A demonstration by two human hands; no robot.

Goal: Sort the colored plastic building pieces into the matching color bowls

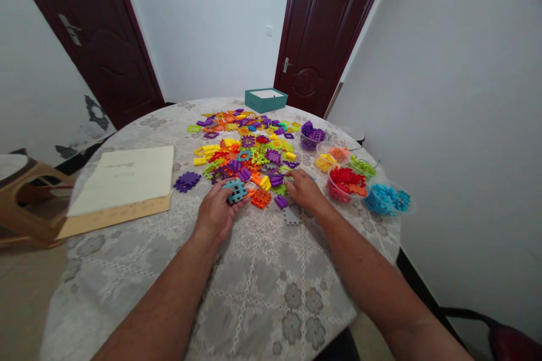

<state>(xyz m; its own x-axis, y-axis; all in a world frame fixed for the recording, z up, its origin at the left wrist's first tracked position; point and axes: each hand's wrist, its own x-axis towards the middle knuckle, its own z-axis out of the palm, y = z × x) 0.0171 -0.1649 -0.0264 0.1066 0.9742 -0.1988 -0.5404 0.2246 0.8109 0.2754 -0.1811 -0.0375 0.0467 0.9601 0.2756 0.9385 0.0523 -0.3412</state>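
Left hand (217, 210) holds 1 teal piece (237, 190); right hand (305, 190) is at the pile (257, 155), its grip unclear.

No readable text, number or brand showing. Pale paper sheet (131, 186) lying on tabletop (262, 271) at left of frame, bearing two short rows of faint grey marks (119, 164), looking too faint for telling writing from drawing.

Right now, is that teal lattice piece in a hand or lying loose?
Held: the left hand grips the teal lattice piece at its left side. Whether it also touches the pile, I can't tell.
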